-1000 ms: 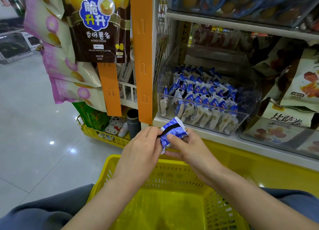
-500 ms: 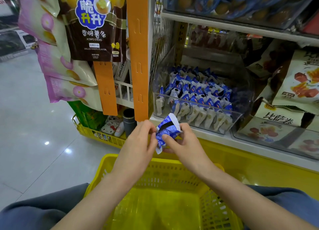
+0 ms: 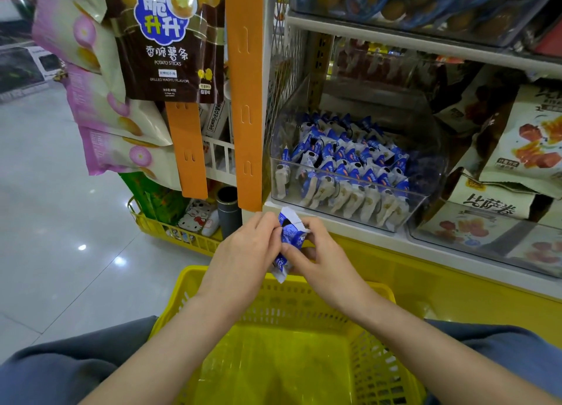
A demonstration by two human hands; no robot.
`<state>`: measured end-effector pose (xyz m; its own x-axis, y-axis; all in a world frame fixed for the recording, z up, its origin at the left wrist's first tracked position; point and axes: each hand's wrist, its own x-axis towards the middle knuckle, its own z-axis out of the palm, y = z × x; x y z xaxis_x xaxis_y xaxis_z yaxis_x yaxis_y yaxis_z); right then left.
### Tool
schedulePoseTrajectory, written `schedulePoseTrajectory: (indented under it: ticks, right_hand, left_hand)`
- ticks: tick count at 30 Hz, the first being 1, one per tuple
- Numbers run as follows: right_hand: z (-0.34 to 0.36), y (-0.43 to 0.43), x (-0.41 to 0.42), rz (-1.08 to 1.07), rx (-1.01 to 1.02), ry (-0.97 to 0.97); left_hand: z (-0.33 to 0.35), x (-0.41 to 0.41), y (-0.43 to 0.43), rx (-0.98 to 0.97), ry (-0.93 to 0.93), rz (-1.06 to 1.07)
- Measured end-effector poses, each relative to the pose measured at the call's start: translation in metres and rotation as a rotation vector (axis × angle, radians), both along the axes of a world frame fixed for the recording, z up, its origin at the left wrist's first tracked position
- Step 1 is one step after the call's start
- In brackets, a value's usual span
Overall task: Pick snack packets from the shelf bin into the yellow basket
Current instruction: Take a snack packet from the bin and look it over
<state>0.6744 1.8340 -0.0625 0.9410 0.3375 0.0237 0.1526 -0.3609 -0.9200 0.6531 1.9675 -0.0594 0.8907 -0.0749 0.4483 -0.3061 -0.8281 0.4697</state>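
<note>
**Head view: one snack packet held in both hands above the basket's far rim**

Far left lies a glossy pale tiled floor (image 3: 45, 207) with small spots of light on it. Beside it hang pink-and-cream foil snack bags (image 3: 100, 112), and next to those a dark brown potato-sticks bag with a blue cloud logo (image 3: 170, 49). Two orange plastic hanging strips follow, a short one (image 3: 187, 152) and a long one (image 3: 248, 100) against the shelf upright. A low yellow wire rack (image 3: 170, 231) sits on the floor beneath them.

Near the centre, the left hand (image 3: 246, 252) has its fingers curled in, pinching the left edge of a small blue-and-white crinkled snack packet (image 3: 290, 234). The packet stands roughly upright, slightly tilted, with its crimped white top end uppermost. It is out of the bin, in front of the white shelf edge (image 3: 334, 219) and above the far rim of the yellow perforated plastic basket (image 3: 380, 359). The right hand (image 3: 322, 258) grips the packet's other side, thumb and fingertips closed on it. Both bare forearms reach over the basket, which rests between grey-clad knees.

Right of the hands, on the shelf, stands the clear plastic shelf bin (image 3: 425, 149), filled with rows of matching blue-and-white packets (image 3: 343, 167). Further right sit cream printed cartons (image 3: 492, 204) in another clear bin.
</note>
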Motion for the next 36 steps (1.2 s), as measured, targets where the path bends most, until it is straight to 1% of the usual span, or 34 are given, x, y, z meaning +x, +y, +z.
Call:
schedulePoseTrajectory:
  ticks: [3,7,8,10,12,14,16,18,20,22,25,27,29,31,32,35,36]
  right_hand:
    - [0.003,0.001,0.003,0.012,0.011,-0.008]
    - [0.003,0.001,0.007,0.024,0.033,-0.013]
    - [0.003,0.001,0.007,0.03,0.047,-0.019]
    - [0.003,0.001,0.008,0.058,0.095,-0.012]
    - [0.004,0.0,0.01,0.084,0.124,0.05]
    - [0.003,-0.001,0.012,0.047,0.094,0.075]
    - [0.001,-0.003,0.013,-0.034,0.032,0.011]
    - [0.0,-0.003,0.013,-0.074,-0.03,-0.079]
    - [-0.001,-0.004,0.013,-0.062,-0.09,-0.149]
    - [-0.001,-0.004,0.011,-0.03,-0.114,-0.176]
    - [0.005,-0.003,0.009,0.014,-0.006,-0.143]
    - [0.01,-0.005,0.011,0.005,0.05,-0.125]
    - [0.013,-0.006,0.013,-0.016,0.053,-0.129]
    - [0.015,-0.007,0.012,-0.021,0.025,-0.179]
    - [0.015,-0.007,0.011,-0.02,0.006,-0.232]
    - [0.015,-0.011,0.009,0.041,-0.157,-0.563]
    - [0.015,-0.012,0.009,0.06,-0.211,-0.64]
  left_hand:
    - [-0.005,0.004,0.003,-0.202,0.031,0.02]
    - [-0.009,0.009,0.003,-0.37,0.073,0.102]
    - [-0.009,0.012,0.004,-0.43,0.104,0.12]
    - [-0.009,0.016,0.005,-0.628,0.214,0.122]
    - [-0.007,0.017,0.004,-0.82,0.33,0.084]
    - [-0.005,0.017,0.003,-0.917,0.407,0.048]
    - [-0.003,0.015,0.001,-1.003,0.498,-0.018]
    - [-0.002,0.012,-0.002,-1.009,0.549,-0.091]
    - [-0.002,0.011,-0.004,-0.987,0.508,-0.103]
    - [-0.001,0.011,-0.003,-0.989,0.447,-0.064]
    - [0.002,0.013,0.001,-1.015,0.415,-0.004]
    - [0.002,0.014,0.003,-1.008,0.414,0.002]
    - [0.002,0.013,0.002,-0.963,0.415,-0.014]
    - [0.0,0.013,0.001,-0.938,0.424,-0.013]
    - [0.0,0.014,0.0,-0.947,0.434,-0.009]
    - [-0.001,0.014,0.0,-1.027,0.499,-0.011]
    - [-0.001,0.014,0.0,-1.042,0.521,-0.011]
